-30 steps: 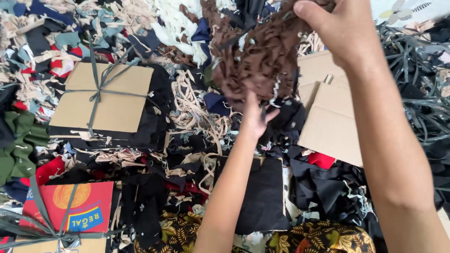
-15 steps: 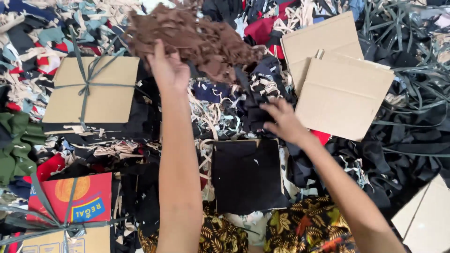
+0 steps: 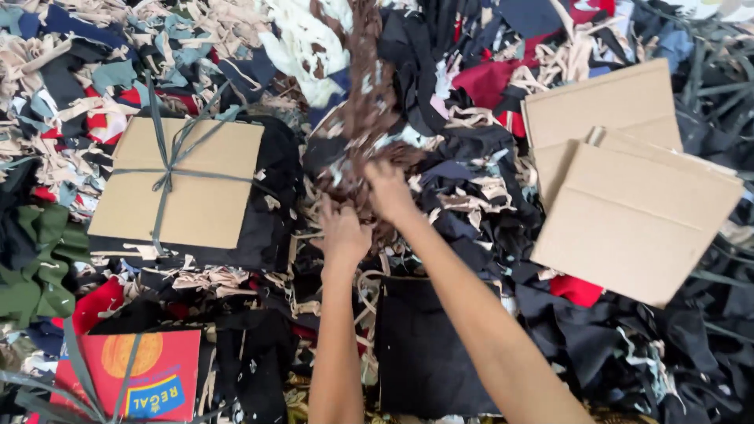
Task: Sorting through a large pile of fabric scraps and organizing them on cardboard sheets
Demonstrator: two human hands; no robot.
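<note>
Brown shredded fabric scraps (image 3: 369, 102), a loose clump drawn out long, running from the two hands up toward the far edge of the floor-wide heap of fabric offcuts (image 3: 503, 157), long axis roughly straight away from the body, near end bunched just beyond the knuckles, far end blurred among white and dark pieces. Right hand (image 3: 390, 191) at the clump's near end, slightly farther forward and so the nearer of the two, fingers buried in the brown shreds, apparently closed on them, though the fingertips stay hidden. Left hand (image 3: 343, 233) just behind and to the left, touching the same bunch, fingers curled in; cannot tell for certain whether a firm hold or only a press. Both forearms converging from the near edge, wrists close together, almost touching. Below the hands, near edge of the heap, a flat black cloth square (image 3: 428, 353). To the left, well apart, a tied cardboard bundle (image 3: 188, 184) bound with grey-green strips over black fabric; farther toward the near left corner, a red printed card (image 3: 141, 377) under similar strips. To the right, near, loose cardboard sheets (image 3: 628, 204) overlapping, tilted across dark scraps. Green folded cloth (image 3: 39, 263) at the left edge.
</note>
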